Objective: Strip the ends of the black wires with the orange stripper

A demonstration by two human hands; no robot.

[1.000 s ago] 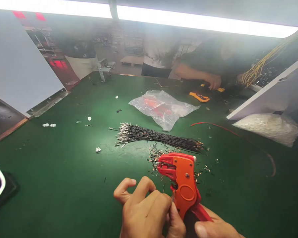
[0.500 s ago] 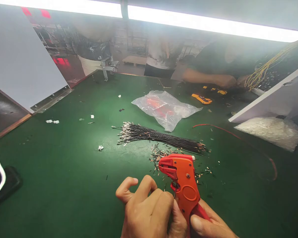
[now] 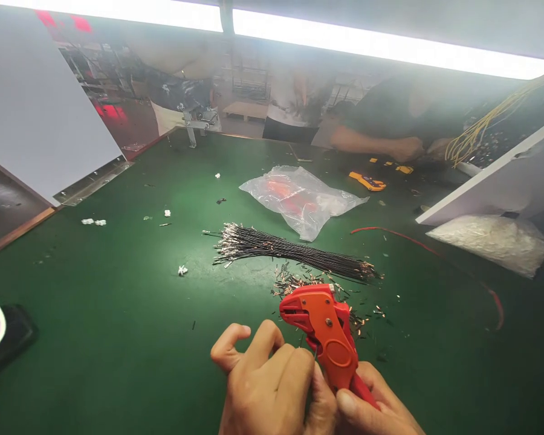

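Note:
My right hand (image 3: 376,408) grips the handles of an orange wire stripper (image 3: 324,332), its head pointing up and left over the green table (image 3: 118,314). My left hand (image 3: 267,386) is pressed against the tool's left side, thumb and forefinger pinched on a thin wire end (image 3: 316,356) at the tool's side. Just beyond the tool lies a heap of small cut wire bits and metal terminals (image 3: 299,281). Behind that rests a bundle of black wires with metal terminals (image 3: 285,248).
A clear plastic bag (image 3: 299,199) with red contents lies farther back. A red wire (image 3: 417,244) curves at right near a white bag (image 3: 489,241) under a white board (image 3: 489,181). Another person's hands (image 3: 408,148) work across the table by a yellow tool (image 3: 367,180). A dark device (image 3: 4,338) sits left.
The stripper has tilted and shifted to the left, and my right hand has come further up along its handles. My left hand stays pinched at the tool's side.

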